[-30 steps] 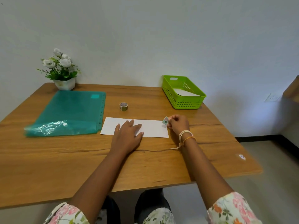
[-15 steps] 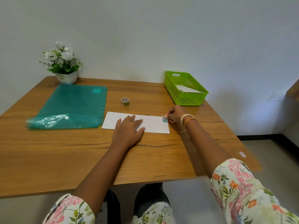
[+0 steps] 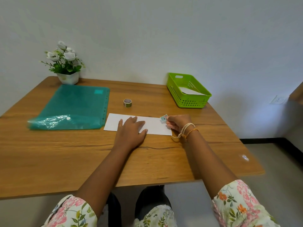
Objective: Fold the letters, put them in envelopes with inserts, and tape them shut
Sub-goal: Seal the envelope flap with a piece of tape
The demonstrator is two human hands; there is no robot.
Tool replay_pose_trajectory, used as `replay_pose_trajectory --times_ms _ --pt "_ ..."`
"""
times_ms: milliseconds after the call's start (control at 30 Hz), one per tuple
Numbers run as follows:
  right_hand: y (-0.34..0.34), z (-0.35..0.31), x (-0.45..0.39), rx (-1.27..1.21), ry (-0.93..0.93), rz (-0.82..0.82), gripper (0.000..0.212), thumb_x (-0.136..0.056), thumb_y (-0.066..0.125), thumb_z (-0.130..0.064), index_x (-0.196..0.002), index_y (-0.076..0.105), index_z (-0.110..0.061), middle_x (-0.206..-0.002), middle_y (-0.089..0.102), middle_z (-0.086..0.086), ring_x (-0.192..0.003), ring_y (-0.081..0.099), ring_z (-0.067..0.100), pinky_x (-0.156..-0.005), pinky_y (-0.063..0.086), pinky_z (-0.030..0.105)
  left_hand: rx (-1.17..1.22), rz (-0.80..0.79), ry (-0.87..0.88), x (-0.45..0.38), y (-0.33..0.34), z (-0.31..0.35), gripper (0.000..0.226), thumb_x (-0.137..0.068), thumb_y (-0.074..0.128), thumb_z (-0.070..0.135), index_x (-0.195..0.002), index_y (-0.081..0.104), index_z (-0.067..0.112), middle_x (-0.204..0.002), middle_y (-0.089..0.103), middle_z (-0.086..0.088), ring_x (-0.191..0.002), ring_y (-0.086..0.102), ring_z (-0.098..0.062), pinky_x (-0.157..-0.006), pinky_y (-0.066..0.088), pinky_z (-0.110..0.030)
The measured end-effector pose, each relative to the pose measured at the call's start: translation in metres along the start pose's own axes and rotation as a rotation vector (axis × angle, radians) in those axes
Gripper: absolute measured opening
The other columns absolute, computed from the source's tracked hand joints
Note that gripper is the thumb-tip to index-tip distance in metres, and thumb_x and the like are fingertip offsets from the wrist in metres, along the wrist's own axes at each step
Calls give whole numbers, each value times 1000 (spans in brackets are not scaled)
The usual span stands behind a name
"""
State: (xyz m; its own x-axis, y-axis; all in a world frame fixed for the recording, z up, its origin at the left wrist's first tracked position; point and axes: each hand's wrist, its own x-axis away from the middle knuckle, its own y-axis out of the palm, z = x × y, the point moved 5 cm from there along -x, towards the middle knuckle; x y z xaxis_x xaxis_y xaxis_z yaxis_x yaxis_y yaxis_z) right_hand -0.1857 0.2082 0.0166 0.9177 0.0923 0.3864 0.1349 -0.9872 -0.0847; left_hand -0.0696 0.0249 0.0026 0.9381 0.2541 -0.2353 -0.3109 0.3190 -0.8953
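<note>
A white envelope (image 3: 154,126) lies flat on the wooden table (image 3: 65,153), long side toward me. My left hand (image 3: 131,130) rests flat on its middle with fingers spread. My right hand (image 3: 177,122) pinches a small teal piece of tape (image 3: 163,118) at the envelope's far right corner; the piece tilts up off the paper. A small roll of patterned tape (image 3: 127,103) stands behind the envelope.
A teal plastic folder (image 3: 73,105) lies at the left. A green basket (image 3: 188,90) holding white paper sits at the back right. A white pot of white flowers (image 3: 65,66) stands in the back left corner by the wall.
My right hand pressed the tape piece near the envelope's corner half a second ago; it now holds it slightly lifted. My left hand stayed flat on the envelope.
</note>
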Motion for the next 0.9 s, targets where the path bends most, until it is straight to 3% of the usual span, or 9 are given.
replay_pose_trajectory --times_ms 167,233,333,433,533,633,700,767,900 --pt "19 20 24 -345 66 -81 7 -87 65 -3 -83 60 -1 -51 67 4 -44 64 6 -42 52 16 53 144 71 -1 -8 14 37 -90 57 43 -123 64 27 -136 56 3 -135 39 -14 -118 7 -45" --pt "27 24 34 -435 69 -107 5 -87 65 -2 -85 61 0 -56 69 6 -48 66 8 -46 54 18 397 177 -61 1 -10 21 29 -90 61 39 -113 70 24 -122 66 3 -122 52 -13 -115 25 -40" --pt "35 27 47 -494 60 -143 2 -85 66 -1 -85 64 0 -63 71 9 -53 69 12 -50 57 20 799 190 -249 2 -4 29 25 -88 67 34 -106 74 18 -106 73 1 -101 64 -11 -86 49 -26" --pt "37 29 52 -483 47 -155 4 -83 68 0 -85 65 0 -65 71 10 -54 69 13 -54 58 22 820 222 -304 1 -1 29 23 -86 69 31 -102 75 16 -98 74 1 -89 64 -8 -70 47 -19" --pt "36 28 54 -439 45 -162 5 -83 68 0 -86 64 0 -65 71 10 -54 69 13 -55 58 22 799 235 -329 1 1 26 18 -87 68 28 -96 76 15 -97 73 1 -85 62 -7 -69 47 -21" --pt "27 20 51 -255 -56 -68 10 -82 71 -6 -86 63 -2 -77 69 14 -61 67 17 -55 58 24 747 221 -328 1 2 25 14 -88 67 25 -93 76 17 -99 73 1 -86 60 -6 -70 49 -24" --pt "17 6 45 54 -282 15 11 -80 75 -12 -87 70 -5 -86 71 14 -70 66 18 -65 57 27 699 196 -311 1 5 26 14 -88 66 27 -93 76 19 -99 73 2 -88 60 -8 -75 52 -28" --pt "17 -9 44 338 -465 -13 12 -79 76 -15 -89 75 -7 -85 72 9 -75 64 14 -71 52 29 659 177 -297 0 9 26 14 -88 66 30 -94 74 21 -96 72 4 -92 61 -13 -87 53 -40" --pt "21 -23 41 639 -493 -116 11 -77 77 -15 -83 76 -7 -78 72 9 -71 63 16 -71 53 35 619 168 -269 0 10 28 13 -89 64 31 -92 73 22 -91 71 6 -94 61 -17 -96 48 -50"
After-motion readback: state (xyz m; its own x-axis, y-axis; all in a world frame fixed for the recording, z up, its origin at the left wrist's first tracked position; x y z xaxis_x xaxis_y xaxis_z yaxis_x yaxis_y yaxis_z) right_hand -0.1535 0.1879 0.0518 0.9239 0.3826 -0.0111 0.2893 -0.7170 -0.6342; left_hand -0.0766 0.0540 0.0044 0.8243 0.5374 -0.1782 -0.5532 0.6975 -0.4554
